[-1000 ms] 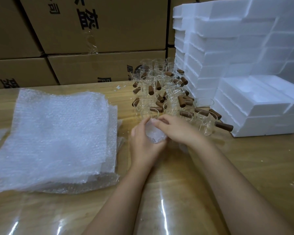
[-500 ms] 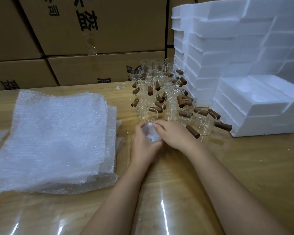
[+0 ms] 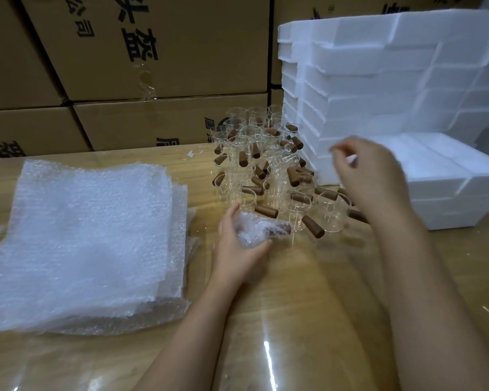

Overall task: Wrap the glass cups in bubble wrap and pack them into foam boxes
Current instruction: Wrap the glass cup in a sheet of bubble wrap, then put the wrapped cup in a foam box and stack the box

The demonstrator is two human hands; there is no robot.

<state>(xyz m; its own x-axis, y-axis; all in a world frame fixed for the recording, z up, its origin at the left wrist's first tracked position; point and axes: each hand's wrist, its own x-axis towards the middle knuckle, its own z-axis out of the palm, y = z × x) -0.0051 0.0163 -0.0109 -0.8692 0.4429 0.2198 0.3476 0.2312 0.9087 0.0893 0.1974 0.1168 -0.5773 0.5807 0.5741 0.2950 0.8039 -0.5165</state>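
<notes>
My left hand (image 3: 237,246) grips a glass cup wrapped in bubble wrap (image 3: 261,228); its brown handle shows through the wrap at the right end. My right hand (image 3: 370,170) is raised above the cluster of bare glass cups with brown wooden handles (image 3: 266,170), blurred, its fingers loosely curled and holding nothing I can make out. It hovers in front of the low foam boxes (image 3: 446,176) at the right. A thick stack of bubble wrap sheets (image 3: 88,238) lies at the left on the wooden table (image 3: 322,320).
A tall stack of white foam boxes (image 3: 378,69) stands behind the low ones at the right. Brown cardboard cartons (image 3: 153,52) wall off the table's far edge. A clear plastic film covers the tabletop.
My right hand has let go of the wrapped cup and lifted up and right toward the foam boxes. My left hand now holds the wrapped cup alone, turned on its side.
</notes>
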